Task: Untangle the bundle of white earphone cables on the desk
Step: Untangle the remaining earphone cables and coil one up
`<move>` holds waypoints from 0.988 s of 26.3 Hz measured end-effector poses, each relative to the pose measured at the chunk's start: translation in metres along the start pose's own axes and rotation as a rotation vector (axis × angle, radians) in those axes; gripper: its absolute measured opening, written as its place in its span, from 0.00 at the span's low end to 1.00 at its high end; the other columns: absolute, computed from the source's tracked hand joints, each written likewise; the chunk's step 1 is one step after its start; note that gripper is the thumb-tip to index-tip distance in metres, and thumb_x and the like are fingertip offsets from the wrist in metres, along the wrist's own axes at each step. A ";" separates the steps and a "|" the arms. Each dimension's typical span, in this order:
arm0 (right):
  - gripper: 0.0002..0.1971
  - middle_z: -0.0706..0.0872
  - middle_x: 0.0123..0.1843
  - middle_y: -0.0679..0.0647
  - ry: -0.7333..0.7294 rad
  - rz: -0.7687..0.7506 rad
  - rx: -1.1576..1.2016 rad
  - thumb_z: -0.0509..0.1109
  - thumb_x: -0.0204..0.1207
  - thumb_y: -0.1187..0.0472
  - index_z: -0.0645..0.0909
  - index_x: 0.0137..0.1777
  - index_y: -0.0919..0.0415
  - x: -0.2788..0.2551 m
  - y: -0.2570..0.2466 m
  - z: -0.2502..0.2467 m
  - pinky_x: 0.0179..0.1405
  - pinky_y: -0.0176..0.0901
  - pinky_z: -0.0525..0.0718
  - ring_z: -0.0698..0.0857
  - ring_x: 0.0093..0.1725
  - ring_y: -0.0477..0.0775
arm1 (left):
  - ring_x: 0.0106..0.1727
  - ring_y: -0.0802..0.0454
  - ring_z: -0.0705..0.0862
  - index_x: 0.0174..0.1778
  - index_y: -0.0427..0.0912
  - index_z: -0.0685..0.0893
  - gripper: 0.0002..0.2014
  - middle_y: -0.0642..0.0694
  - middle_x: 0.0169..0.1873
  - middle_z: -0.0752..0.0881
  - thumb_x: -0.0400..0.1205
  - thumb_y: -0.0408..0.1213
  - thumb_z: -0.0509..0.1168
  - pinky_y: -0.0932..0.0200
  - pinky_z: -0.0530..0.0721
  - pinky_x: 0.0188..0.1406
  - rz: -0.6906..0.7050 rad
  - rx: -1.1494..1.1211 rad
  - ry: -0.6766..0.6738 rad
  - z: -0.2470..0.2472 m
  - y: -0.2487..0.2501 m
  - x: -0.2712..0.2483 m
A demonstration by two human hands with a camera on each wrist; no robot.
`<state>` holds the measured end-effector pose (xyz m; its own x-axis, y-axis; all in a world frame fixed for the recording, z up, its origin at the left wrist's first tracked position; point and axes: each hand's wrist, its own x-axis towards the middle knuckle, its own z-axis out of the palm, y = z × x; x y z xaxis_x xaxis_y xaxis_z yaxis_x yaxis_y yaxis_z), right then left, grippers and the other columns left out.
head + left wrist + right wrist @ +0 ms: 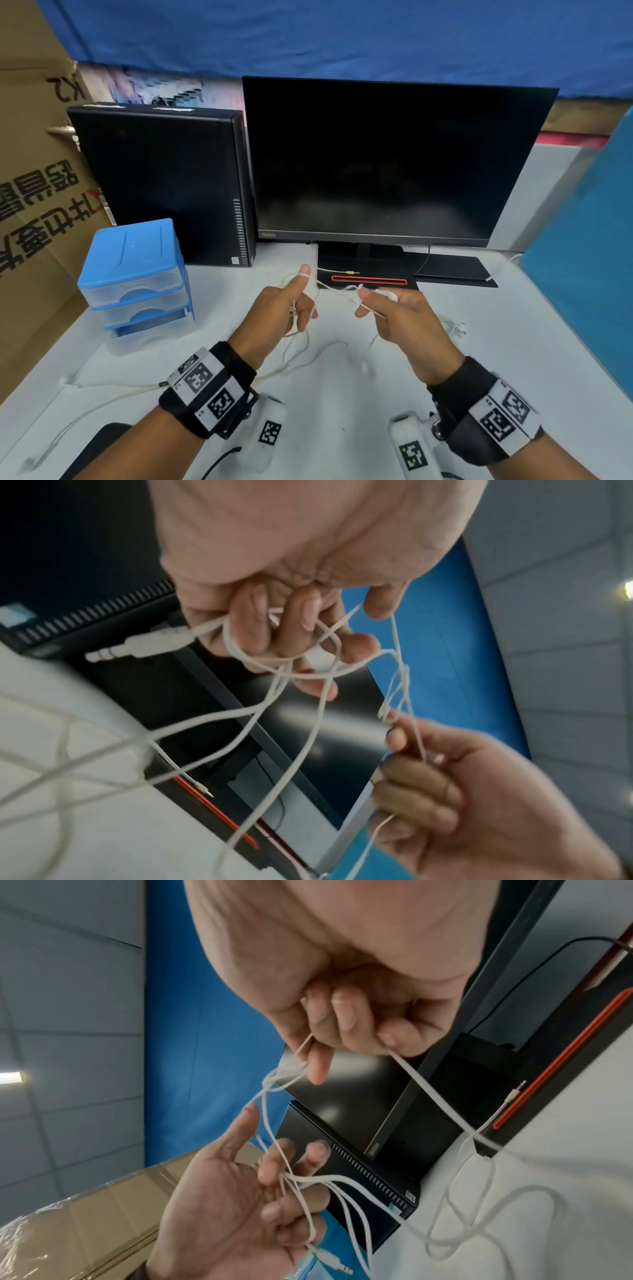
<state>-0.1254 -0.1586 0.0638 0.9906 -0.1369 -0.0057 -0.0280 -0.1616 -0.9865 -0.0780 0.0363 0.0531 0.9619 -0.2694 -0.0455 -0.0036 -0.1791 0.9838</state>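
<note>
Frame centre: left hand (281, 308) and right hand (404, 318) raised over surface (342, 394), fingers (322, 1064) of each curled, clamped on white earphone cables (337, 291) stretched between.

We wear black wrist straps (236, 366) with white bands bearing square black-and-white markers, and white tagged camera units (412, 448) below each bare forearm.
</note>
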 end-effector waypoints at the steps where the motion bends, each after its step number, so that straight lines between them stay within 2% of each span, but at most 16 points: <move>1: 0.17 0.66 0.19 0.43 -0.001 0.004 -0.019 0.69 0.82 0.55 0.88 0.35 0.64 -0.001 -0.002 0.000 0.29 0.35 0.65 0.65 0.20 0.42 | 0.25 0.54 0.70 0.27 0.32 0.86 0.42 0.41 0.39 0.90 0.80 0.69 0.48 0.61 0.61 0.28 -0.036 -0.063 -0.044 -0.002 0.003 0.000; 2: 0.16 0.68 0.17 0.40 -0.006 -0.005 -0.018 0.68 0.84 0.57 0.88 0.39 0.66 -0.003 -0.005 0.000 0.29 0.32 0.66 0.68 0.19 0.41 | 0.24 0.54 0.64 0.34 0.36 0.91 0.41 0.40 0.44 0.91 0.82 0.68 0.45 0.59 0.56 0.27 -0.063 -0.123 -0.081 -0.004 0.006 0.000; 4: 0.16 0.71 0.15 0.39 -0.022 0.001 0.032 0.64 0.86 0.57 0.88 0.46 0.68 -0.006 -0.011 0.000 0.24 0.27 0.66 0.68 0.17 0.39 | 0.26 0.49 0.56 0.53 0.42 0.93 0.40 0.35 0.50 0.91 0.80 0.69 0.45 0.57 0.51 0.25 -0.101 -0.247 -0.119 -0.010 0.009 0.001; 5: 0.18 0.68 0.16 0.40 -0.028 0.021 0.058 0.63 0.86 0.54 0.88 0.48 0.66 -0.007 -0.012 0.001 0.22 0.27 0.65 0.65 0.17 0.40 | 0.27 0.47 0.53 0.58 0.42 0.90 0.40 0.34 0.50 0.90 0.77 0.71 0.46 0.57 0.50 0.24 -0.110 -0.310 -0.123 -0.012 0.009 0.002; 7: 0.21 0.61 0.20 0.44 -0.033 0.094 0.055 0.61 0.86 0.46 0.89 0.49 0.61 -0.004 -0.009 0.001 0.22 0.32 0.62 0.58 0.20 0.46 | 0.26 0.49 0.52 0.63 0.41 0.87 0.42 0.38 0.44 0.89 0.74 0.73 0.50 0.58 0.50 0.22 -0.098 -0.419 -0.085 -0.018 0.008 0.005; 8: 0.21 0.59 0.21 0.46 -0.034 0.136 0.039 0.61 0.86 0.45 0.87 0.49 0.61 -0.003 -0.007 0.001 0.23 0.35 0.60 0.57 0.22 0.47 | 0.24 0.52 0.54 0.64 0.41 0.85 0.42 0.41 0.40 0.86 0.74 0.74 0.52 0.59 0.50 0.22 -0.078 -0.463 -0.051 -0.023 0.009 0.007; 10: 0.16 0.59 0.22 0.46 -0.041 0.180 0.030 0.63 0.86 0.51 0.86 0.50 0.63 0.000 -0.003 -0.002 0.22 0.36 0.59 0.58 0.21 0.47 | 0.22 0.57 0.58 0.65 0.43 0.84 0.38 0.44 0.35 0.81 0.73 0.72 0.59 0.60 0.52 0.22 -0.023 -0.499 0.012 -0.033 0.014 0.008; 11: 0.13 0.60 0.22 0.46 -0.051 0.165 0.033 0.64 0.85 0.54 0.86 0.50 0.63 0.000 -0.002 -0.003 0.21 0.34 0.60 0.58 0.21 0.46 | 0.22 0.57 0.59 0.64 0.44 0.84 0.35 0.45 0.35 0.80 0.73 0.69 0.64 0.61 0.53 0.22 0.005 -0.494 0.033 -0.038 0.017 0.008; 13: 0.13 0.63 0.22 0.47 -0.097 0.095 0.022 0.67 0.84 0.53 0.89 0.47 0.60 0.000 -0.002 -0.003 0.21 0.33 0.62 0.61 0.21 0.46 | 0.23 0.56 0.60 0.64 0.46 0.85 0.33 0.45 0.35 0.80 0.68 0.64 0.69 0.61 0.55 0.22 0.036 -0.471 0.046 -0.043 0.023 0.006; 15: 0.12 0.75 0.24 0.53 -0.187 0.060 -0.025 0.69 0.81 0.49 0.90 0.47 0.55 -0.002 -0.004 0.002 0.22 0.36 0.66 0.69 0.22 0.48 | 0.24 0.54 0.62 0.66 0.47 0.84 0.31 0.42 0.37 0.81 0.71 0.62 0.68 0.63 0.58 0.20 0.045 -0.462 0.016 -0.040 0.027 0.001; 17: 0.10 0.88 0.35 0.55 -0.270 0.074 -0.074 0.70 0.80 0.48 0.90 0.52 0.50 -0.006 -0.007 0.012 0.23 0.39 0.72 0.81 0.27 0.52 | 0.24 0.53 0.62 0.66 0.46 0.84 0.28 0.42 0.37 0.82 0.78 0.61 0.62 0.63 0.58 0.20 0.039 -0.469 -0.036 -0.033 0.029 -0.002; 18: 0.09 0.91 0.42 0.53 -0.278 0.074 -0.078 0.72 0.79 0.48 0.89 0.55 0.47 -0.007 -0.007 0.018 0.25 0.41 0.75 0.85 0.32 0.53 | 0.24 0.53 0.62 0.66 0.46 0.84 0.28 0.42 0.36 0.82 0.79 0.62 0.59 0.63 0.57 0.20 0.031 -0.478 -0.062 -0.030 0.030 -0.003; 19: 0.10 0.92 0.47 0.52 -0.265 0.066 -0.067 0.73 0.79 0.50 0.87 0.58 0.46 -0.008 -0.007 0.023 0.27 0.42 0.78 0.89 0.36 0.54 | 0.23 0.53 0.61 0.66 0.45 0.84 0.29 0.43 0.35 0.82 0.79 0.62 0.58 0.62 0.57 0.21 0.027 -0.497 -0.085 -0.027 0.031 -0.004; 21: 0.17 0.91 0.52 0.53 -0.214 0.048 -0.020 0.76 0.77 0.56 0.82 0.64 0.45 -0.006 -0.007 0.030 0.30 0.44 0.83 0.91 0.42 0.54 | 0.20 0.55 0.61 0.66 0.43 0.84 0.31 0.43 0.33 0.80 0.78 0.62 0.57 0.61 0.54 0.21 0.015 -0.552 -0.124 -0.023 0.034 -0.004; 24: 0.23 0.93 0.49 0.54 -0.185 0.037 0.041 0.77 0.76 0.61 0.77 0.68 0.45 -0.004 -0.013 0.033 0.25 0.42 0.81 0.92 0.40 0.57 | 0.19 0.56 0.62 0.66 0.41 0.85 0.33 0.44 0.32 0.79 0.76 0.63 0.57 0.59 0.51 0.24 -0.005 -0.600 -0.164 -0.021 0.036 -0.007; 26: 0.20 0.93 0.46 0.57 -0.220 0.008 0.072 0.76 0.77 0.63 0.79 0.67 0.50 -0.003 -0.015 0.034 0.22 0.39 0.78 0.90 0.35 0.57 | 0.19 0.56 0.63 0.66 0.41 0.85 0.33 0.44 0.32 0.79 0.76 0.62 0.57 0.59 0.51 0.24 -0.015 -0.620 -0.199 -0.019 0.035 -0.007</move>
<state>-0.1238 -0.1222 0.0727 0.9959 0.0802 -0.0415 -0.0342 -0.0898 -0.9954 -0.0801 0.0497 0.0914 0.8916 -0.4516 -0.0324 0.2245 0.3788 0.8978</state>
